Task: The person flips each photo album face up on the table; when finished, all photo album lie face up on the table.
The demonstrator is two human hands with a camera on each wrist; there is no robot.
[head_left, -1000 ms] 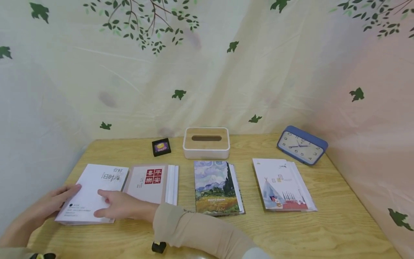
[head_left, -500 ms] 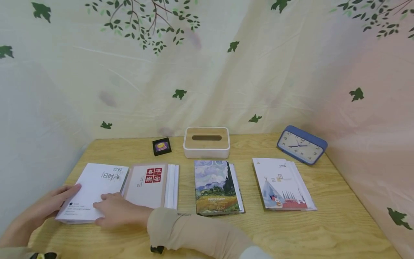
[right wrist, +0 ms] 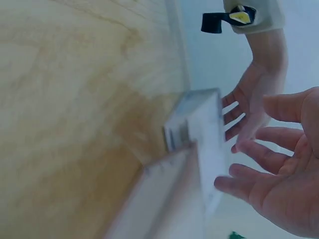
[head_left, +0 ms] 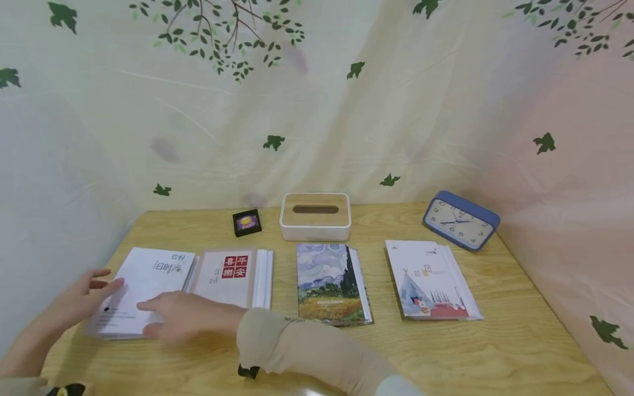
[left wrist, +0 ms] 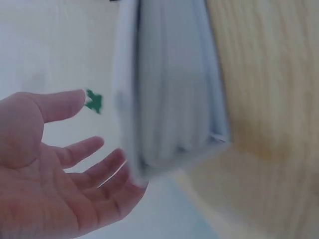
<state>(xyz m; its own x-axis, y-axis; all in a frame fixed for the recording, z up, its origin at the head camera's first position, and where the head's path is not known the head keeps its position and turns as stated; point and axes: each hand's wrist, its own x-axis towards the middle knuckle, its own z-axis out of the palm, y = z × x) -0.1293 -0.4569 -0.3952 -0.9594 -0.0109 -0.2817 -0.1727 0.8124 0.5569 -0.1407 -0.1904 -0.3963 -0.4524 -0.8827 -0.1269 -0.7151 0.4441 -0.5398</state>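
Observation:
A white photo album (head_left: pixel 146 275) with Chinese lettering lies at the left of the table. My left hand (head_left: pixel 74 300) is at its left edge, fingers spread and relaxed. In the left wrist view that hand (left wrist: pixel 75 174) is beside the album's page ends (left wrist: pixel 169 89), with its thumb apart from the cover. My right hand (head_left: pixel 183 313), blurred, reaches over the album's lower right part with the index finger extended. Its fingers (right wrist: pixel 234 186) look loosely straight in the right wrist view, close to the white cover (right wrist: pixel 208 129). Neither hand grips anything.
Right beside it lies a beige album (head_left: pixel 213 283) with red characters. Farther right are a landscape-painting album (head_left: pixel 324 286) and a tent-picture album (head_left: pixel 431 283). Behind stand a small black-framed item (head_left: pixel 246 223), a tissue box (head_left: pixel 315 225) and a blue clock (head_left: pixel 460 221).
My left fingers have loosened and spread at the album's edge. My right hand shifted down off the cover, then back slightly over it. The other albums have stayed put.

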